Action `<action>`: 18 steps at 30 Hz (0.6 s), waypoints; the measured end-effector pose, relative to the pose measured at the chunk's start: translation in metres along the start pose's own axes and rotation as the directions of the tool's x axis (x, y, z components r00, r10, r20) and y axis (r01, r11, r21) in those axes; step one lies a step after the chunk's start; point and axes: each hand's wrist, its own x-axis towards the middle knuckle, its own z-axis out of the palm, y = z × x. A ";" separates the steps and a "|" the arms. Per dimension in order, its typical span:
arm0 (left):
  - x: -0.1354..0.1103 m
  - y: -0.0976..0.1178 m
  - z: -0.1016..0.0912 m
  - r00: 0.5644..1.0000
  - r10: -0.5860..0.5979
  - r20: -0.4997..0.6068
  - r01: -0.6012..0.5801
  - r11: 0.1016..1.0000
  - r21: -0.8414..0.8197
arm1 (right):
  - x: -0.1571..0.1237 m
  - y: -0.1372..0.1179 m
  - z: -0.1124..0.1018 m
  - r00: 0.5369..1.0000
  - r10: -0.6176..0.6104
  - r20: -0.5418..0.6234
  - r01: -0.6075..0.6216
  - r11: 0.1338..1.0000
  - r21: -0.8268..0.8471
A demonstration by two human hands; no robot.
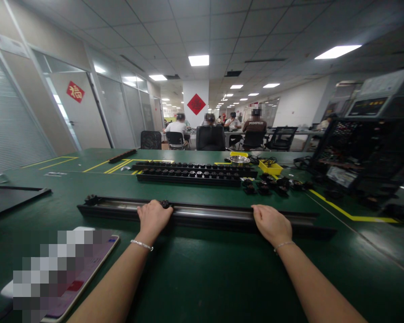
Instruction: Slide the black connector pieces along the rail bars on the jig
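Observation:
A long black rail [208, 214] with a metal groove lies crosswise on the green table [202, 273] in front of me. My left hand [153, 216] curls over its near edge left of centre, with a small black knob-like part at my fingertips. My right hand [271, 223] grips the rail's near edge right of centre, fingers folded over it. A small black part [90, 199] sits at the rail's left end.
Two black trays [191, 172] of small parts lie behind the rail, with loose black parts [272, 186], a metal bowl [239, 159] and a yellow bin [271, 167]. A phone [63, 273] lies near left. A black crate [363, 157] stands right. Several people sit at far desks.

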 end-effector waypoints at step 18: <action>-0.005 0.005 0.001 1.000 0.020 -0.014 -0.020 1.000 -0.010 | 0.000 0.000 0.002 1.000 -0.002 -0.019 0.002 1.000 0.000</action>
